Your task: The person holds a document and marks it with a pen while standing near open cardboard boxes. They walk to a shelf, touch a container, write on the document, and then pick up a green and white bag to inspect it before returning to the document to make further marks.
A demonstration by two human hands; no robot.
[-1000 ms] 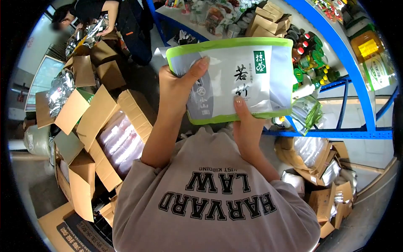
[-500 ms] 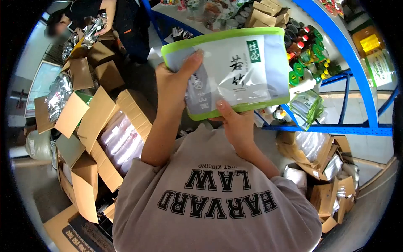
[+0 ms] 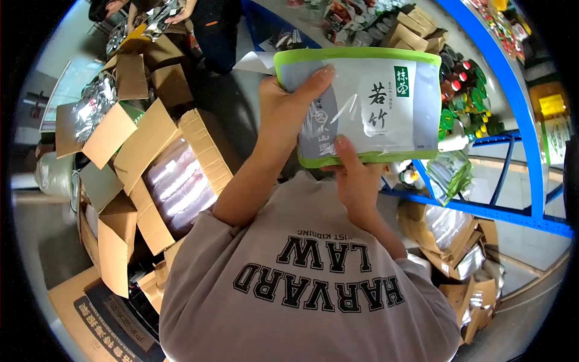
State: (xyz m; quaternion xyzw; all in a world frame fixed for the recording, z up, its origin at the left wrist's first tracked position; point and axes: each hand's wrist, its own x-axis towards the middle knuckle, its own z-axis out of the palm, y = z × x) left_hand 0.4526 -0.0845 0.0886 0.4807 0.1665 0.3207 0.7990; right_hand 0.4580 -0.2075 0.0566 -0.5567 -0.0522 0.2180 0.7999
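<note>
I hold a matcha pouch [image 3: 356,99] in both hands, out in front of my chest. It is grey and white with bright green edges, and its printed face is towards me. My left hand [image 3: 289,108] grips the pouch's left end, thumb across the front and fingers hidden behind. At the lower edge, my right hand [image 3: 354,172] pinches it, thumb on the front and the other fingers mostly out of sight underneath. A white flap [image 3: 254,62] sticks out past the pouch's upper left corner; what it belongs to is hidden.
Open cardboard boxes [image 3: 142,148] crowd the left, one holding clear-wrapped packs [image 3: 181,187]. A blue shelf frame [image 3: 525,108] stands right, near bottles [image 3: 461,81] and a green-edged pouch [image 3: 447,172]. More boxes [image 3: 443,232] lie below. Another person's hand [image 3: 181,13] handles silver packs.
The pouch and both hands have shifted right in the view. The pouch sits more level, and its print reads more clearly. The surrounding boxes have shifted too, as the camera turned. Both hands keep hold.
</note>
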